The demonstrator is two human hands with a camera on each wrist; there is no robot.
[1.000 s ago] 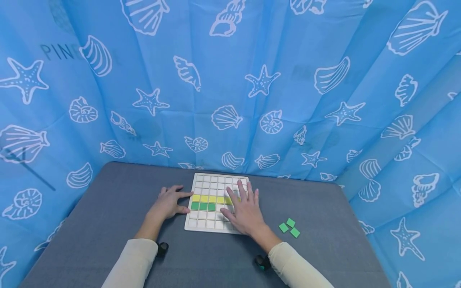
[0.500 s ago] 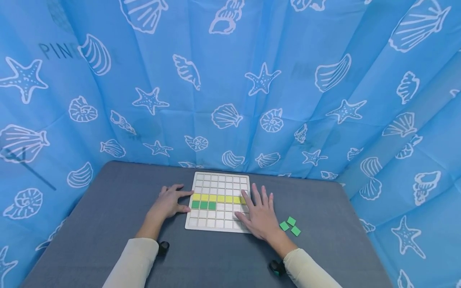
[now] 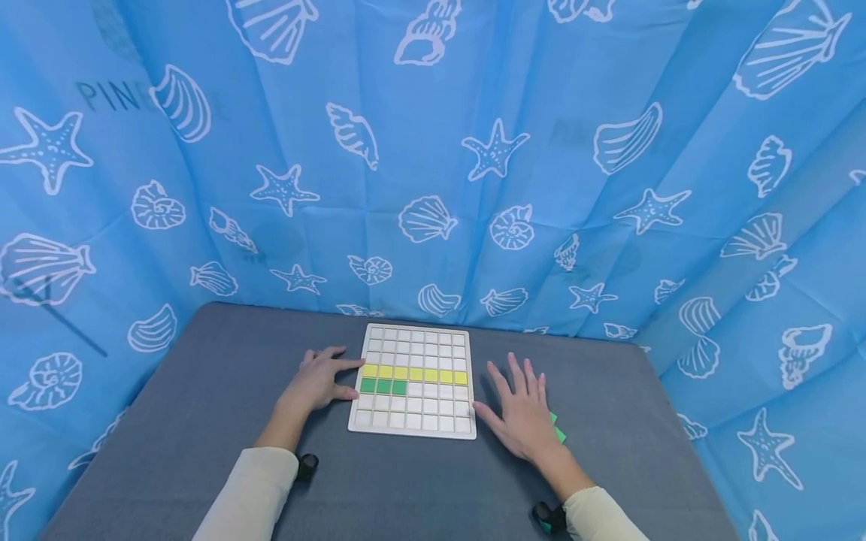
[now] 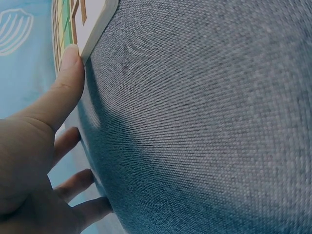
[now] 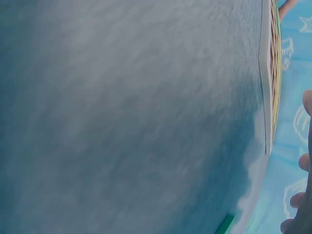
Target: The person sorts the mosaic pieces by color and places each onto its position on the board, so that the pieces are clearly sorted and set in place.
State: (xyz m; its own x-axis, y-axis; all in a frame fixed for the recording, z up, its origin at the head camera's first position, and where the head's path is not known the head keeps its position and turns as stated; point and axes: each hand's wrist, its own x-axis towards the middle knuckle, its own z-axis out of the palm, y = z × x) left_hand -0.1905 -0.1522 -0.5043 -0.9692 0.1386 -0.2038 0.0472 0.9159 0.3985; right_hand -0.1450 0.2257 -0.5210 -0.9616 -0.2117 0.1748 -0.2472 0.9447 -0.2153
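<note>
A white grid board [image 3: 413, 433] lies flat on the grey cloth. One full row of it holds yellow tiles [image 3: 416, 374], and the row below has three green tiles [image 3: 383, 386] at its left end. My left hand [image 3: 318, 382] touches the board's left edge with thumb and index finger; in the left wrist view the thumb [image 4: 68, 87] rests at the board's rim. Just right of the board, my right hand [image 3: 524, 417] is spread over the cloth, holding nothing. It partly hides the loose green tiles [image 3: 560, 433]; one green tile [image 5: 225, 224] shows in the right wrist view.
Grey cloth covers the table [image 3: 419, 488]. A blue curtain [image 3: 433, 165] with white shell and starfish prints hangs behind the table and along both sides. Black wrist devices [image 3: 307, 467] sit at both sleeves.
My right hand has moved right, off the board to beside it, uncovering the right end of the yellow row and covering part of the loose green tiles. The left hand stays put.
</note>
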